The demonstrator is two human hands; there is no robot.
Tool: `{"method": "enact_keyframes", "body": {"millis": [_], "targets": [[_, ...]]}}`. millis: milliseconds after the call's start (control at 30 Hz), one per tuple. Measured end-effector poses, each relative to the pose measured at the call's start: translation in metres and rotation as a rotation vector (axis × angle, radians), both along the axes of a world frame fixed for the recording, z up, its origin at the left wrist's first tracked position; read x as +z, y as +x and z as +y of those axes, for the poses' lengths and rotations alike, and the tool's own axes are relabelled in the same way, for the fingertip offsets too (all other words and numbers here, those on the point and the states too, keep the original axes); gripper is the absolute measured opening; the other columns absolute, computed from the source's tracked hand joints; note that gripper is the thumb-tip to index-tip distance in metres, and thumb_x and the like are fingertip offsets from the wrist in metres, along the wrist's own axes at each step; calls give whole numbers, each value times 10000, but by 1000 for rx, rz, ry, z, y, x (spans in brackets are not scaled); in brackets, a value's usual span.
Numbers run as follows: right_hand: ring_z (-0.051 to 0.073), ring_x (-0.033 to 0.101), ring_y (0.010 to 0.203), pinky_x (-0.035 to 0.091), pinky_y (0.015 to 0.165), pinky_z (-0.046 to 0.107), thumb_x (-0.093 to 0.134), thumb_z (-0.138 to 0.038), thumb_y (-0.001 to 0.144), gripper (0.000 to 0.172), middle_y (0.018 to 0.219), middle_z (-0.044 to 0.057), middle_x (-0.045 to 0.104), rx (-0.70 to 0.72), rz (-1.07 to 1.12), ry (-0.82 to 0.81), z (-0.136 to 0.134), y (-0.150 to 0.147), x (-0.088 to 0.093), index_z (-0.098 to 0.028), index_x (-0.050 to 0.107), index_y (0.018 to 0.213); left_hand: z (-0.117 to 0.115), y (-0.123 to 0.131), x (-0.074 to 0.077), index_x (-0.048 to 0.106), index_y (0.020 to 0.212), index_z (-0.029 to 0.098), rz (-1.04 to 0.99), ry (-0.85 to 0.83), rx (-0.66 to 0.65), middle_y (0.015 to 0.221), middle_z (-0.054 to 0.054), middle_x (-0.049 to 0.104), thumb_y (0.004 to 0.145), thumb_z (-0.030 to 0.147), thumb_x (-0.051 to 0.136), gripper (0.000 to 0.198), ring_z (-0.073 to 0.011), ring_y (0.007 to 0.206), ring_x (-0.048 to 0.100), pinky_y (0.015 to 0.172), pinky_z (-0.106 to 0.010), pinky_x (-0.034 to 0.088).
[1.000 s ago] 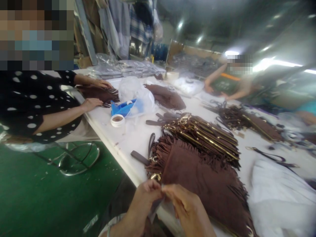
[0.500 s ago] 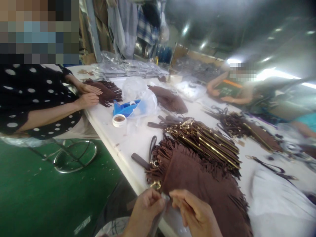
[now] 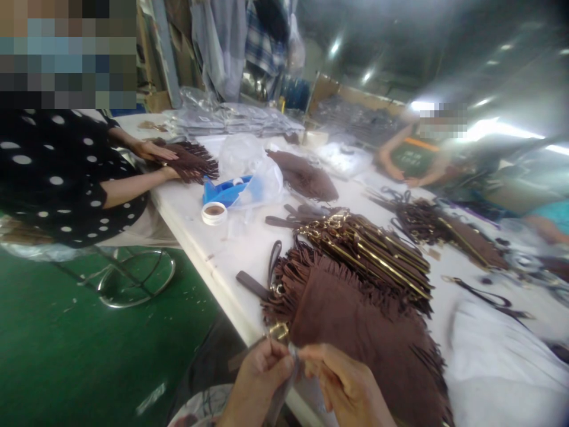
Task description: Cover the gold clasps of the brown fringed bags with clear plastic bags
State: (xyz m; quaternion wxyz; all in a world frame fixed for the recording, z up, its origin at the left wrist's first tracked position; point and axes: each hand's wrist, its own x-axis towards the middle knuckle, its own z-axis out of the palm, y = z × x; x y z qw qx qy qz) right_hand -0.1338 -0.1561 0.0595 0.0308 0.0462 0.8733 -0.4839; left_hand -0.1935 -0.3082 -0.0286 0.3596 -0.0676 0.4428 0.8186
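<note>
At the near table edge, my left hand (image 3: 260,375) is closed, thumb and fingertips pinching a strip of clear plastic film (image 3: 291,362). Beside it my right hand (image 3: 344,379) has its fingers curled, the index fingertip at the film's upper end; what lies in its fingertips is too small to make out. A brown fringed bag (image 3: 351,320) lies flat just beyond and under my right hand. Its gold clasp (image 3: 278,331) sits right above my left fingertips, and a brown wrist strap (image 3: 253,284) sticks out to the left.
Behind the bag lies a pile of brown fringed bags with gold zippers (image 3: 373,249). A tape roll (image 3: 214,213) and a blue tape dispenser (image 3: 226,190) stand farther left. White cloth (image 3: 502,367) lies at right. A co-worker's hands (image 3: 160,160) handle a fringed brown piece; another person sits across.
My right fingertips have moved slightly left, closer to my left hand. The gold clasp has turned a little. At left, the co-worker's hands have come apart, one now lower on the fringed piece.
</note>
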Motion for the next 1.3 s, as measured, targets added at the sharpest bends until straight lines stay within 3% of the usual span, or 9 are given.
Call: {"method": "enact_keyframes", "body": {"millis": [133,500,767,1000,1300], "targets": [[81,475,501,395,469,161,428,-320,984,275,809,1,637,8,-10,49,-3,-4,4,-245,674,1081,-2,1,2,609,791,135,4,7,-10,685,-79,707,622,485,868,467,-166,605,622,593,-242,408],[77,486,473,406,483,176,432,-417,982,306,788,-1,644,-70,-51,-55,2,-4,-2,-234,656,1081,-7,-3,18,623,750,141,17,-37,-57,638,-59,684,584,563,857,510,-133,547,571,533,-222,362],[72,484,480,408,495,173,427,-372,990,273,800,-8,638,-44,-92,-49,2,-3,-3,-239,642,1092,-11,-1,9,611,779,137,53,-12,-57,645,-61,691,639,557,834,496,-127,556,575,548,-226,362],[95,517,547,388,484,169,423,-224,964,271,792,2,626,80,-37,136,-5,-9,6,-242,676,1060,-9,-3,15,611,744,138,15,86,-28,679,-66,710,668,434,854,390,-133,596,600,602,-229,400],[124,623,675,479,618,171,484,-138,900,268,810,14,655,220,37,326,-14,-16,8,-249,694,1026,-4,-4,27,620,689,141,25,82,31,626,-35,684,624,410,875,377,-143,574,598,600,-231,429]]}}
